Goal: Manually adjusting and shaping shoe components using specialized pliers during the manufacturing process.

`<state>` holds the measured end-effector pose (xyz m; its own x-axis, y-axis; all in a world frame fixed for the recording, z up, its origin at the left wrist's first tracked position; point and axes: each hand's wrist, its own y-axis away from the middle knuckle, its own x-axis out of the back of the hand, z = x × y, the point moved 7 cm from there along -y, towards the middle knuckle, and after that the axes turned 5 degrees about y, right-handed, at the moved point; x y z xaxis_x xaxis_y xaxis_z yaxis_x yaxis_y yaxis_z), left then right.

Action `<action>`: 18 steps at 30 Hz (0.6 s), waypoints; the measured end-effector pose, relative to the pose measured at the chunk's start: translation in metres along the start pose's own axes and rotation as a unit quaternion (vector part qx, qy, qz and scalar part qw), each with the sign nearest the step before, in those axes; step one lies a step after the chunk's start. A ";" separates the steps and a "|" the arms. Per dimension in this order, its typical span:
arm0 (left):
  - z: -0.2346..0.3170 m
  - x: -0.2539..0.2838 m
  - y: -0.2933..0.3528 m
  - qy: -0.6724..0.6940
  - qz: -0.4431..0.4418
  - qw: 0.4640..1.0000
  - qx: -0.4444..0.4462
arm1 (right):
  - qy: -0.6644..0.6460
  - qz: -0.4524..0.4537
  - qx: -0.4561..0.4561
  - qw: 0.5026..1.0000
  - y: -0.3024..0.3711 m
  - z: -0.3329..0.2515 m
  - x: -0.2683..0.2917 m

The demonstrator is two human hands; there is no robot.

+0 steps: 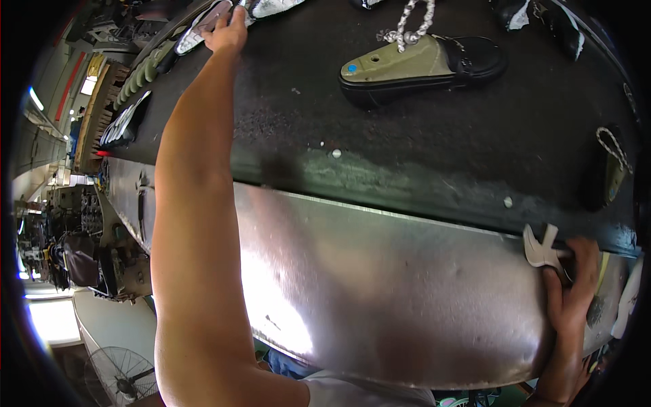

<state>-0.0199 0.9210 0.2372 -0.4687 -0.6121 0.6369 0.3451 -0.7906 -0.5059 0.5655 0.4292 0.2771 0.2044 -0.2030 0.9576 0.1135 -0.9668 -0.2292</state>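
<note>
At the far left, my left hand (227, 34) is stretched across the dark table surface and closes around the near end of a pale shoe (193, 35). Its fingertips are partly hidden at the picture's upper edge. Low on the right, my right hand (573, 278) grips a metal tool that looks like lasting pincers (540, 251), its curved jaw and short hammer stub pointing up and left. A black shoe upper (478, 57) lies sideways on an olive-green shoe last (400, 62), which has a braided rope loop (409, 30).
A bare metal ledge (380, 285) runs along the near side of the dark surface (285, 102). Another last with a rope loop (616, 180) lies at the right edge. More shoe pieces (125, 121) line the left rim. A fan (125, 380) stands at lower left.
</note>
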 end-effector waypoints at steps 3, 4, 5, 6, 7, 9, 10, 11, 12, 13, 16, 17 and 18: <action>0.011 -0.016 -0.010 0.057 -0.068 0.996 0.022 | 0.002 -0.009 -0.004 1.000 0.005 0.006 0.000; 0.022 -0.018 -0.012 0.069 -0.084 0.994 0.022 | -0.004 -0.014 0.005 1.000 0.006 0.007 0.000; 0.040 -0.021 -0.007 0.070 -0.086 0.994 0.024 | 0.013 -0.017 0.003 1.000 0.007 0.006 0.002; 0.065 -0.021 0.005 -0.084 -0.083 0.993 0.000 | 0.014 -0.019 0.001 1.000 0.005 0.006 0.002; 0.088 -0.015 0.014 -0.238 -0.076 0.968 -0.025 | 0.003 -0.023 -0.002 1.000 0.004 0.005 0.002; 0.115 -0.021 0.026 -0.216 -0.144 0.965 -0.029 | 0.004 -0.027 -0.011 1.000 0.001 0.002 0.001; 0.123 -0.025 0.030 -0.201 -0.206 0.957 -0.033 | 0.007 -0.026 -0.010 1.000 0.001 0.001 0.001; 0.122 -0.039 0.031 -0.150 -0.249 0.957 -0.002 | 0.010 -0.024 -0.010 1.000 0.002 0.000 0.002; 0.134 -0.038 0.042 -0.134 -0.239 0.960 0.054 | 0.013 -0.019 -0.011 1.000 0.002 0.001 0.004; 0.112 -0.046 0.024 -0.058 -0.252 0.961 0.095 | 0.007 -0.008 0.003 1.000 -0.001 -0.003 0.004; 0.073 -0.061 0.001 -0.003 -0.263 0.960 0.098 | -0.011 0.018 0.022 1.000 -0.012 -0.013 0.001; 0.110 -0.050 0.041 -0.072 -0.302 0.945 0.103 | -0.011 0.012 0.006 1.000 -0.012 -0.012 0.002; 0.111 -0.035 0.043 -0.134 -0.173 0.975 0.043 | -0.017 0.013 0.001 1.000 -0.012 -0.015 0.006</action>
<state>0.1019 0.9065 0.2577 -0.3439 -0.2810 0.8960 0.2766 -0.9422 -0.1893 0.5505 0.4372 0.2878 0.2408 -0.2232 0.9446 0.1101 -0.9606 -0.2551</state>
